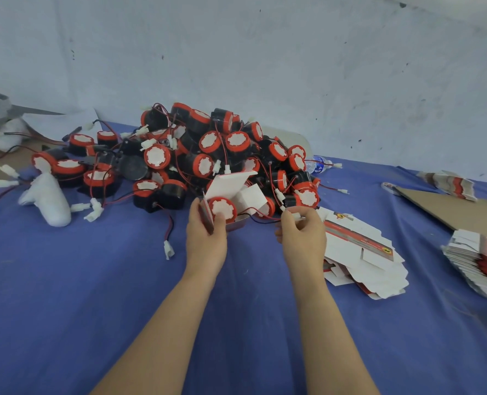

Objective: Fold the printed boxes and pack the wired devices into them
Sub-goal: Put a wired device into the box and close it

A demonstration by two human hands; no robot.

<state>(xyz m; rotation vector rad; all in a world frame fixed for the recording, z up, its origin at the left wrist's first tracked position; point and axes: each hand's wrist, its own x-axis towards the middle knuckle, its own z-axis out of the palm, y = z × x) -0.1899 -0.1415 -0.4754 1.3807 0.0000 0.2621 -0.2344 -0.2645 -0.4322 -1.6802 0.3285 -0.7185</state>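
Observation:
My left hand (205,232) grips an opened printed box (230,183), its white flaps standing up, with a red-and-black round device (223,208) sitting in its mouth. My right hand (302,233) pinches the white plug (295,215) at the end of that device's red and black wire (260,221). Behind both hands lies a big heap of the same wired devices (208,149). Flat unfolded printed boxes (361,252) lie just right of my right hand.
A blue cloth (94,280) covers the table. A taller stack of flat boxes (478,260) and a cardboard sheet (450,209) lie at the right edge. A water bottle (317,164) lies behind the heap. White foam pieces (48,201) and loose plugs are scattered at left.

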